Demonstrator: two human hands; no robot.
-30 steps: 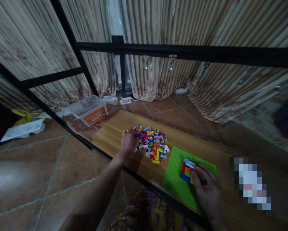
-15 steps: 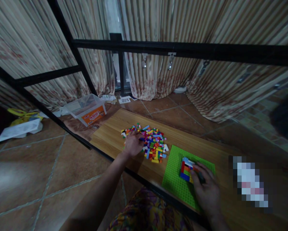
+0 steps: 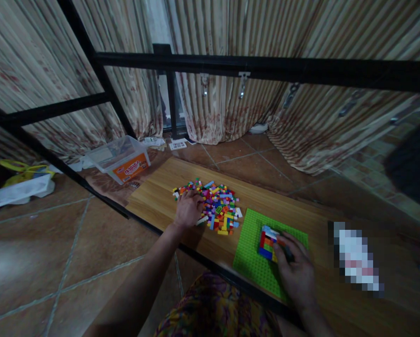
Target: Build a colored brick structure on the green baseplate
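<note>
Loose toy building bricks [image 3: 219, 206] of many colours lie in a heap on a wooden board [image 3: 154, 187]. My left hand [image 3: 189, 208] rests at the heap's left side, its fingers apart and bent down among the bricks; the fingertips are partly hidden. On a green studded baseplate [image 3: 247, 252] sits a small block built of bricks [image 3: 266, 243], with red, blue, white and orange parts showing. My right hand [image 3: 297, 269] grips this block from the right, with the fingers over its far side and the thumb at its near side. The hand covers the block's right part.
Behind the board stands a clear plastic box [image 3: 119, 159] with an orange label. A black metal frame [image 3: 231, 61] crosses in front of striped curtains [image 3: 210, 107]. A blurred-out item [image 3: 355, 257] lies at the right. White and yellow things [image 3: 24, 187] are on the tiled floor.
The whole view has shifted slightly. My left hand has moved a little at the heap's left side, and a white brick now shows beside it. My right hand keeps its hold on the block.
</note>
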